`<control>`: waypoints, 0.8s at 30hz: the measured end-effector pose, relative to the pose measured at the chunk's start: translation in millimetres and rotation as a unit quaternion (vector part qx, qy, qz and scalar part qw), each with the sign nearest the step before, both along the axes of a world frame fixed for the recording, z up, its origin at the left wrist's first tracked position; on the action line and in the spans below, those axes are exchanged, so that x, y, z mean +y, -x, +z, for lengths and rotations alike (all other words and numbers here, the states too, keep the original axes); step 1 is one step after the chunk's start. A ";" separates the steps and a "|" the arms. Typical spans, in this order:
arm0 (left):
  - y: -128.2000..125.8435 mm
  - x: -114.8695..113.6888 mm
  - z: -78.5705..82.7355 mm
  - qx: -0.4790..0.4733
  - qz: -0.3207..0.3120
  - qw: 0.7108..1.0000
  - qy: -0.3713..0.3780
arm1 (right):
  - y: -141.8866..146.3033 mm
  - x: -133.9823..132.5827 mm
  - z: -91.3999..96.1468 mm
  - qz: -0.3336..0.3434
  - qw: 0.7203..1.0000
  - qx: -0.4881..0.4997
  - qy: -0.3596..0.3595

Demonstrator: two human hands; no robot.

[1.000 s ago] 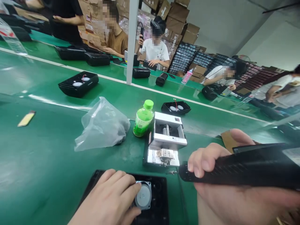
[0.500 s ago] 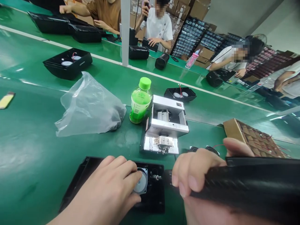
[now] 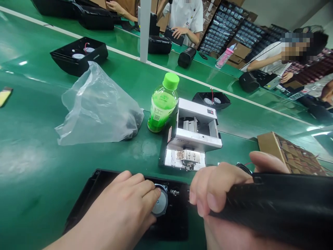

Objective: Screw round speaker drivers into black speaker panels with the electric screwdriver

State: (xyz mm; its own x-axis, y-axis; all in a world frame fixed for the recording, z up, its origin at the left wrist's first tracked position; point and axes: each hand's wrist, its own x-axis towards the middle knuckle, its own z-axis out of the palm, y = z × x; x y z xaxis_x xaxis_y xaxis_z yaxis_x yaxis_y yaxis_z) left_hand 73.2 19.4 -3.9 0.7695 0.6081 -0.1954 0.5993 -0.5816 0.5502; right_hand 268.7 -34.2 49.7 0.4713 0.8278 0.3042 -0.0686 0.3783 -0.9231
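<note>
A black plastic speaker housing panel [image 3: 174,225] lies on the green bench in front of me. Set in it is a round, silver-backed speaker driver [image 3: 160,203], and the fingers of my left hand [image 3: 127,199] close over its near side. The palm hides much of the panel's left part. On the right, my right hand [image 3: 221,189] wraps around a black electric screwdriver [image 3: 281,205], held sideways. Its metal bit [image 3: 174,192] points left, over the panel just beside the driver; whether it touches a screw cannot be made out.
Beyond the panel stand a white screw feeder [image 3: 199,135], a green-capped bottle [image 3: 162,104] and a clear plastic bag [image 3: 99,107]. A carton of parts [image 3: 270,146] is at right. Black speaker housings [image 3: 80,57] lie farther off, and co-workers sit across the bench.
The camera view has shifted, so bench items appear slightly higher, many also farther right. My left hand stays on the driver and my right hand keeps hold of the screwdriver.
</note>
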 end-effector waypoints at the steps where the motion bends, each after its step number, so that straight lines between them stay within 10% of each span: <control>1: 0.0 0.4 0.8 0.002 -0.002 1.000 0.005 | 0.4 1.4 1.1 0.005 1.000 -0.001 0.006; 24: 8.6 -4.5 -25.2 -0.127 0.013 0.989 -0.076 | -9.5 6.4 -11.7 0.039 0.999 0.011 -0.036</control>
State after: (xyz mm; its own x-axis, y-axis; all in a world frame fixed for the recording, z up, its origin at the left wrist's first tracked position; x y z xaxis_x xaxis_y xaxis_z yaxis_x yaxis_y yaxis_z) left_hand 64.6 14.9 -29.1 0.7662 0.6350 0.0983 0.4681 -0.6564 0.5917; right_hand 278.2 -27.9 38.0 0.4136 0.8389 0.3538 -0.1211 0.4358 -0.8919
